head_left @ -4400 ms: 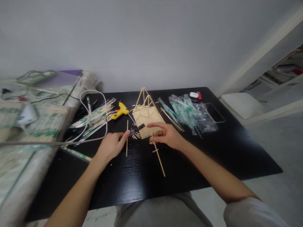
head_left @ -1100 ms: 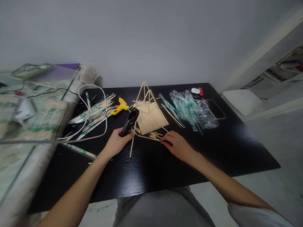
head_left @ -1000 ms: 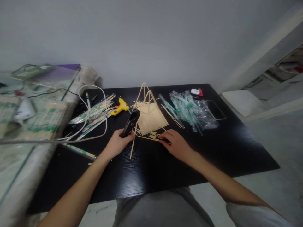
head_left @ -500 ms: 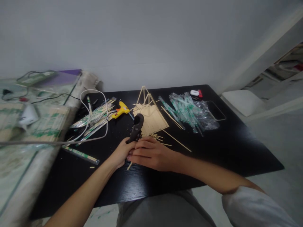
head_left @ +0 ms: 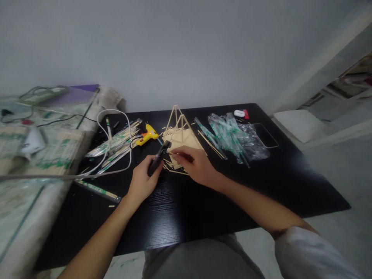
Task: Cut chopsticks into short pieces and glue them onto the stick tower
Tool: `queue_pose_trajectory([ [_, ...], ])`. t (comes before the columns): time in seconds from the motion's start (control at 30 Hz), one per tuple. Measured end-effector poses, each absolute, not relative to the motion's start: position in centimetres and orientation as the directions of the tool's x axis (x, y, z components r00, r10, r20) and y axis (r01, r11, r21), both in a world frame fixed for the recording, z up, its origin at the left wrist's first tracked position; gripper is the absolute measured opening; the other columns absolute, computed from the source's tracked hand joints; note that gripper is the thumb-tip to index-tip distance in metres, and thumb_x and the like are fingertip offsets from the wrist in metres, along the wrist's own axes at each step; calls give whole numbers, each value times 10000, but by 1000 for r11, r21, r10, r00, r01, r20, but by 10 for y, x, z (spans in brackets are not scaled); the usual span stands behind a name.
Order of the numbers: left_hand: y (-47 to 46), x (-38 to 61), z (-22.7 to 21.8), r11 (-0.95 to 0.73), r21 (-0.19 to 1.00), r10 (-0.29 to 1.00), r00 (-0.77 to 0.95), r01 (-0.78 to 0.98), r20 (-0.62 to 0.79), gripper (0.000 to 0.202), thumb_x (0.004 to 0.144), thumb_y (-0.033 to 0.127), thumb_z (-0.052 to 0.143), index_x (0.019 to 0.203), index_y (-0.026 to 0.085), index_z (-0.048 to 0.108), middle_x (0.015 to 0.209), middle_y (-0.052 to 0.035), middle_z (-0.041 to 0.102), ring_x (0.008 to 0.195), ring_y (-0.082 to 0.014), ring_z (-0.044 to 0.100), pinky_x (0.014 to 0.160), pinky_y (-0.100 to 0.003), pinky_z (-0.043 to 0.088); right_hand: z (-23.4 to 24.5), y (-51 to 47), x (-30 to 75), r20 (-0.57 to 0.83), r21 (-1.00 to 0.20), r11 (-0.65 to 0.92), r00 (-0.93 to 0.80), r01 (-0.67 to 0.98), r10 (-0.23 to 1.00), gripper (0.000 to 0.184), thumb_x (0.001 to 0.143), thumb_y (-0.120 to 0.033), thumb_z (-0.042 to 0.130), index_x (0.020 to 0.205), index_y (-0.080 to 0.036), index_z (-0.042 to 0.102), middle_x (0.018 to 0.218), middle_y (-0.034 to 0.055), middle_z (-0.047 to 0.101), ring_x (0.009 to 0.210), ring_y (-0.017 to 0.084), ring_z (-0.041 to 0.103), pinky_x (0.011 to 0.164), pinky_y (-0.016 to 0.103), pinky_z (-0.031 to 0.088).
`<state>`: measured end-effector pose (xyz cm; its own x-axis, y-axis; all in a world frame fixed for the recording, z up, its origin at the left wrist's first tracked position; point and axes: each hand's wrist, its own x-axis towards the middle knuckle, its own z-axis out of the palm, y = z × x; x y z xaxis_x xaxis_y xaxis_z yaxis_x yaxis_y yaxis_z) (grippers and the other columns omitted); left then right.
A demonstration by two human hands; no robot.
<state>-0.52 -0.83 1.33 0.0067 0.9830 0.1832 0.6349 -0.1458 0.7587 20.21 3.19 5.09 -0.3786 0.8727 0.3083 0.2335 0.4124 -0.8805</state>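
Grey bare wall point(head_left: 186, 50) behind; black table point(head_left: 261, 182) fills the centre of the frame, with a cluttered side surface blurred at the left edge.

Left hand point(head_left: 141, 181), centre frame: closed in a full grip round the handles of a black cutter point(head_left: 158, 158). The cutter's long axis runs from lower left to upper right, its head uppermost and aimed at the flat stick panel point(head_left: 187, 140).

Right hand point(head_left: 195, 166), just right of the cutter: thumb and forefinger are drawn together in a pinch, fingertips point(head_left: 175, 154) at the cutter's head. Whether a stick piece sits between them is too fine to confirm. This hand is the nearer of the two to the panel and partly covers its near edge.

Short stick offcuts point(head_left: 171, 167) lie loose on the table, between and under the two hands.

A stick frame point(head_left: 178, 118) stands upright at the panel's far end, its legs meeting at a peak.

Yellow glue gun point(head_left: 148, 135) lies upper left of the cutter, near but apart from it. Beyond it lie wrapped sticks point(head_left: 116, 142) in printed sleeves, crossed by a white cable point(head_left: 128, 131).

Upper right: a heap of clear wrappers point(head_left: 232, 133); contents cannot be told. Beside it lies a clear rectangular tray point(head_left: 266, 136), contents not discernible.
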Motion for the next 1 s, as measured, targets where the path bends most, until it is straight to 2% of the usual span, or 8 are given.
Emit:
queue_pose_trajectory([
  [0.1, -9, -3, 14, -163, 716, 983, 48, 678, 179, 251, 943, 411, 552, 1054, 200, 630, 865, -2, 672, 773, -171, 620, 743, -274, 473, 51, 31, 202, 290, -887, 399, -392, 234, 873, 157, 950, -264, 645, 990, -152, 748, 826, 16, 739, 659, 109, 601, 621, 227, 456],
  [0.3, -11, -1, 14, -186, 661, 977, 67, 727, 201, 243, 945, 386, 539, 1068, 194, 623, 900, -25, 687, 789, -188, 642, 762, -296, 493, 47, 35, 204, 268, -908, 372, -417, 192, 868, 143, 955, -246, 632, 941, -152, 739, 800, 7, 721, 671, 106, 597, 633, 219, 450],
  [0.8, -13, 2, 17, -155, 674, 986, 72, 722, 150, 231, 935, 401, 517, 976, 196, 616, 827, -25, 682, 727, -187, 622, 733, -300, 486, 40, 39, 204, 172, -966, 240, -453, 96, 875, 228, 950, -349, 623, 863, -156, 708, 737, 2, 670, 650, 111, 571, 616, 225, 448],
  [1.0, -12, 2, 17, -169, 667, 984, 89, 726, 152, 219, 944, 390, 517, 998, 197, 604, 852, -28, 680, 763, -191, 632, 742, -294, 479, 39, 40, 204, 154, -972, 218, -457, 89, 876, 231, 941, -359, 631, 874, -154, 714, 738, 4, 669, 668, 117, 579, 621, 226, 451],
])
